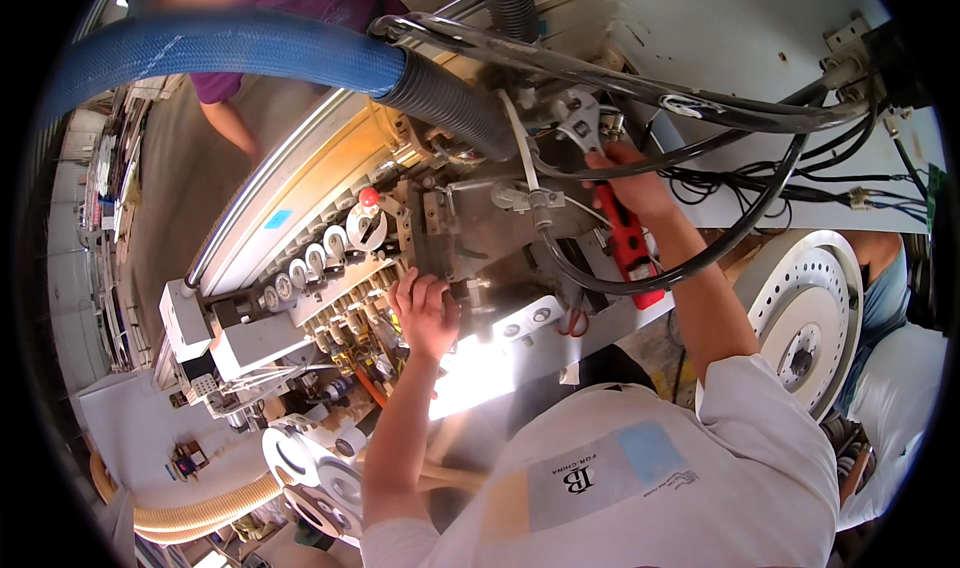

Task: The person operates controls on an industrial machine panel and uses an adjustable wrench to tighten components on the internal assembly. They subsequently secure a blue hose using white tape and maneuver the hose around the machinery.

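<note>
Blue braided hose [250,56] is looming; right hand [637,178] is clamping fingers high on an adjustable wrench [624,233], probably for control; left hand [428,314], fingers apart, is seemingly bracing.

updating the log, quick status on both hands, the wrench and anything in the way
Right hand gripping red-handled wrench. Left hand at the machine, grip unclear. Black hose crosses in front of the wrench's lower end.
</note>
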The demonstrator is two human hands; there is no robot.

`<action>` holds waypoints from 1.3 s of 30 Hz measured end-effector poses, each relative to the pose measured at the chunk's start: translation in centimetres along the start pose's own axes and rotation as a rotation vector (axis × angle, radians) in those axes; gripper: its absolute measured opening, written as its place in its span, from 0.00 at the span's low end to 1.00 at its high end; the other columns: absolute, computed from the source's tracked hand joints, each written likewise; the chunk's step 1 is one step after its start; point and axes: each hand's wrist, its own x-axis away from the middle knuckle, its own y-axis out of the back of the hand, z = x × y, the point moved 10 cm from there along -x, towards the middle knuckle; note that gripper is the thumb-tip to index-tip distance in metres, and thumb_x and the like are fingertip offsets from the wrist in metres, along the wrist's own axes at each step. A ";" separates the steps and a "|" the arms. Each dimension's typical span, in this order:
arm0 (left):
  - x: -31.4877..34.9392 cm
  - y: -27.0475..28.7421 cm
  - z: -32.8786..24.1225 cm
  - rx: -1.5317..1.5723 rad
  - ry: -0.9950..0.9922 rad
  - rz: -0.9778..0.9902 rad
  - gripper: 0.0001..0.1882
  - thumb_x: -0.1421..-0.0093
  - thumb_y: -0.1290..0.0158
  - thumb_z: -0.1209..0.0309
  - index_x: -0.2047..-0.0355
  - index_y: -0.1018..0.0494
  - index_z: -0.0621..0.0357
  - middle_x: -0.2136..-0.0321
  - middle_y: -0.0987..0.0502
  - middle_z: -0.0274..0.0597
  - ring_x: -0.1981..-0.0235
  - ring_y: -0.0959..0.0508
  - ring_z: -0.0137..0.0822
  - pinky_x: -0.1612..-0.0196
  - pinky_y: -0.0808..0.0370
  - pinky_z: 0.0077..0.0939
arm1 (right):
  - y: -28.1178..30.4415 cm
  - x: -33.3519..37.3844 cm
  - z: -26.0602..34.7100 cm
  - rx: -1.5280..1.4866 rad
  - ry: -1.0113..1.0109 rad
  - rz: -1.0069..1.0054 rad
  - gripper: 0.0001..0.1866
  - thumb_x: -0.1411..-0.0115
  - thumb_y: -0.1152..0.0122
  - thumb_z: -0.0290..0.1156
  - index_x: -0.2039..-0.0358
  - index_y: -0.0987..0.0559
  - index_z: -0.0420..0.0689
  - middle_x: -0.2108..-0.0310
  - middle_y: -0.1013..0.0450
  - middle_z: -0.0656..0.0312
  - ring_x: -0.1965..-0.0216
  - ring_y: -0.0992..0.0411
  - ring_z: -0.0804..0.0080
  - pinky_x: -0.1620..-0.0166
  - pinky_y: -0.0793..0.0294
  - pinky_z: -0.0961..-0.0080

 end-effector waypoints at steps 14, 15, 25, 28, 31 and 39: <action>0.0 -0.2 0.1 -0.004 0.001 0.018 0.12 0.46 0.39 0.70 0.59 0.23 0.48 0.51 0.23 0.33 0.32 0.32 0.47 0.30 0.39 0.59 | -7.6 -6.8 -0.8 -0.029 0.044 -0.042 0.14 0.25 0.42 0.36 0.58 0.23 0.36 0.69 0.20 0.52 0.73 0.19 0.64 0.71 0.18 0.67; -0.1 -0.2 0.1 -0.003 -0.002 0.015 0.12 0.46 0.39 0.70 0.59 0.23 0.47 0.52 0.23 0.34 0.32 0.33 0.47 0.30 0.39 0.59 | -7.6 -7.3 -1.0 0.017 0.056 -0.052 0.14 0.25 0.42 0.36 0.58 0.23 0.36 0.69 0.20 0.52 0.73 0.18 0.64 0.71 0.18 0.67; 0.1 -0.1 0.2 -0.007 -0.002 0.012 0.12 0.45 0.39 0.70 0.59 0.23 0.48 0.51 0.23 0.34 0.33 0.32 0.47 0.30 0.39 0.59 | -1.5 -6.2 1.5 0.231 -0.104 0.117 0.17 0.23 0.41 0.46 0.54 0.19 0.43 0.69 0.21 0.64 0.74 0.27 0.76 0.66 0.24 0.74; -0.2 0.0 0.1 -0.009 -0.007 0.011 0.12 0.44 0.40 0.70 0.59 0.23 0.48 0.51 0.23 0.34 0.33 0.32 0.47 0.30 0.38 0.58 | 2.3 -7.9 2.3 0.351 -0.143 0.191 0.18 0.22 0.43 0.47 0.52 0.19 0.45 0.69 0.21 0.66 0.74 0.28 0.78 0.67 0.25 0.76; 0.1 -0.2 0.4 -0.017 0.004 0.013 0.12 0.44 0.40 0.70 0.59 0.22 0.48 0.50 0.22 0.34 0.33 0.32 0.47 0.29 0.39 0.58 | 2.3 -8.4 5.2 0.411 0.048 0.337 0.19 0.22 0.44 0.49 0.52 0.20 0.44 0.67 0.20 0.66 0.74 0.28 0.79 0.68 0.24 0.75; 0.2 -0.5 0.3 -0.002 0.013 0.013 0.12 0.45 0.40 0.70 0.59 0.23 0.48 0.51 0.22 0.33 0.32 0.32 0.47 0.28 0.40 0.59 | 4.5 -4.2 0.8 0.312 -0.081 0.105 0.17 0.22 0.44 0.46 0.58 0.19 0.45 0.71 0.21 0.65 0.77 0.27 0.78 0.72 0.28 0.77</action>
